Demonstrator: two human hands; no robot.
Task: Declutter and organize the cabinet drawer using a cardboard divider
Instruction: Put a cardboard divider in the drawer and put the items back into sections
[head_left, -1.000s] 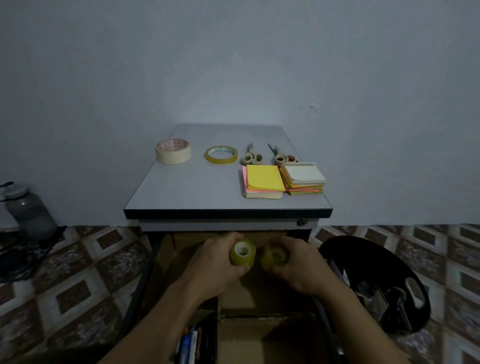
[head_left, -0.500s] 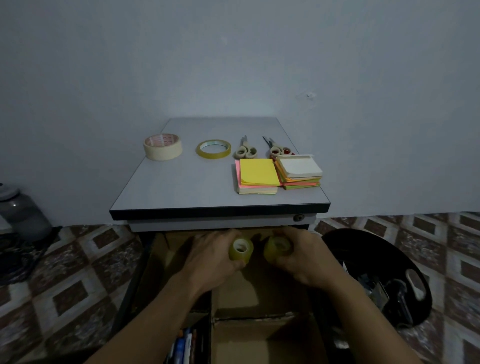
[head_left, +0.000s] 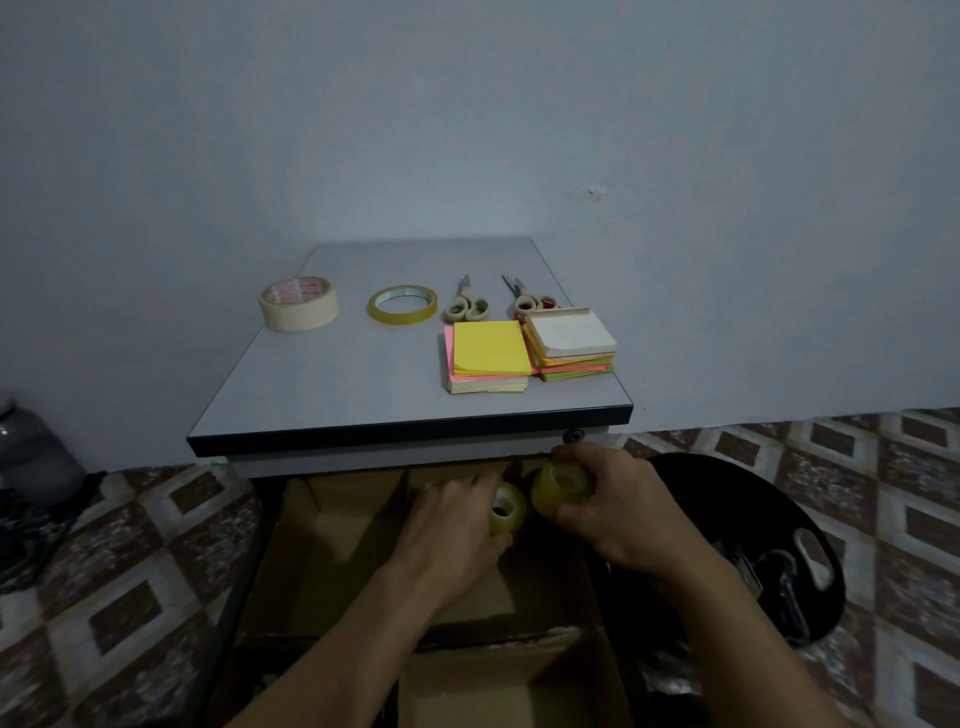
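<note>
Divider (head_left: 332, 525) sat below desk (head_left: 337, 384) front edge. Left hand (head_left: 457, 525) gripped clear tape roll (head_left: 506, 512) below desk edge. Right hand (head_left: 615, 512) clutched second roll (head_left: 561, 486) just under desk edge, rolls nearly touching.

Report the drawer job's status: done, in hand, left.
Done: the cardboard divider sits in the open drawer. In hand: the left hand grips one yellow roll and the right hand the other roll, over the rear compartments. Left: the masking tape, flat yellow tape, two pairs of scissors and two sticky-note stacks lie on the cabinet top, not yet filed.
</note>
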